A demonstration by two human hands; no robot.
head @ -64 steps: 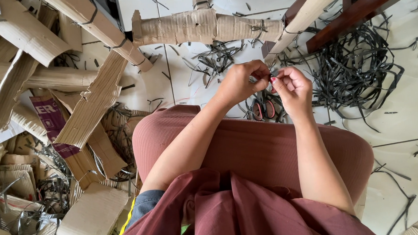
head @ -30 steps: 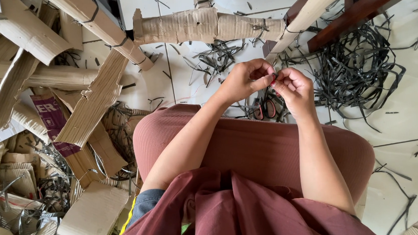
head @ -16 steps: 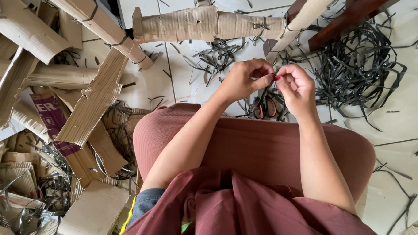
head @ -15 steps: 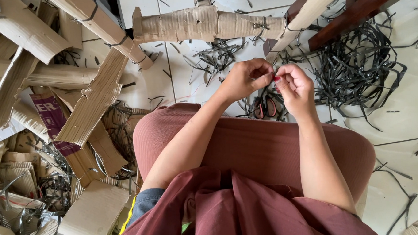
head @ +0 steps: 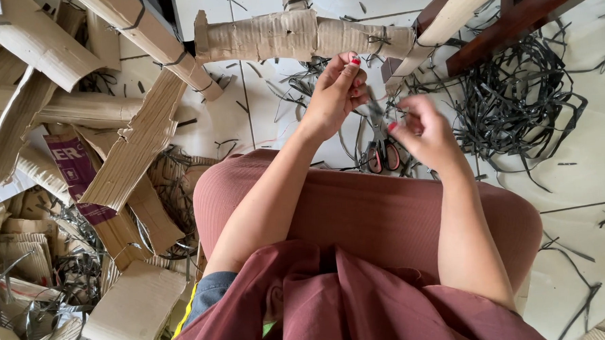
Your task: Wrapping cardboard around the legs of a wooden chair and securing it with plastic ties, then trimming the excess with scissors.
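Now, line by line:
Left hand [head: 333, 97]: raised above the scissors [head: 382, 153], fingers pinched together on a thin black strap [head: 374, 109].
Right hand [head: 427, 134]: blurred, right of the scissors; whether it grips the strap, I cannot tell.
Scissors: on the floor beyond the knees, red handles.
Strap pile [head: 517, 99]: black tangle, right of the scissors.
Cardboard roll [head: 296, 34]: tan, above the scissors.
Purple printed cardboard [head: 78, 173]: far left of the scissors.

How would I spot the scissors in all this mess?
Start at the person's raised knee, then look just past it to the pale floor under the two hands. The scissors lie there, their red-rimmed finger loops standing out among loose black strapping.
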